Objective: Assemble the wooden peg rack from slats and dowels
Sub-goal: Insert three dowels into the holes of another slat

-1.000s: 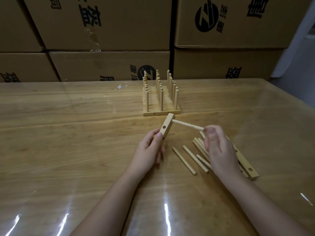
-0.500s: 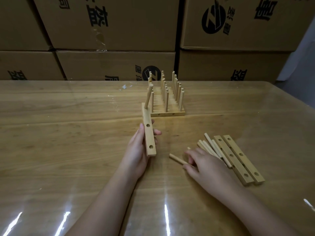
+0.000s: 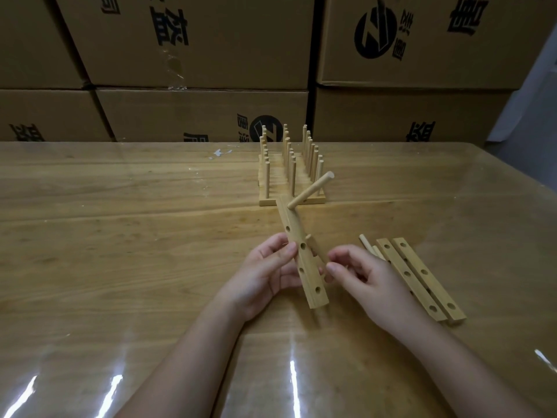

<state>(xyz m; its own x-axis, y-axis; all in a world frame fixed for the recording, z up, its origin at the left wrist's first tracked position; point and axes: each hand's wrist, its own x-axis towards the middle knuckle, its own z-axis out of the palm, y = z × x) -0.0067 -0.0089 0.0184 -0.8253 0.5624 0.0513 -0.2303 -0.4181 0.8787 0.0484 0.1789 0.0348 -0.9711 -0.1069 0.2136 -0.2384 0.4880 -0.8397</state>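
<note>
My left hand [image 3: 265, 276] grips a wooden slat [image 3: 304, 263] with several holes, held tilted above the table. One dowel [image 3: 310, 191] stands in the hole at its far end. My right hand [image 3: 364, 279] pinches a second dowel [image 3: 315, 247] whose tip lies close beside the slat, near a middle hole. Two more slats [image 3: 422, 276] lie side by side to the right, with loose dowels [image 3: 369, 245] partly hidden behind my right hand. A finished set of peg slats [image 3: 291, 173] stands further back.
Stacked cardboard boxes [image 3: 211, 55] wall off the far side of the glossy wooden table [image 3: 120, 251]. The table's right edge [image 3: 527, 188] runs diagonally at the right.
My right hand lifted a dowel from the pile and brought it up to the slat. My left hand turned the slat, so the fitted dowel now points up to the right.
</note>
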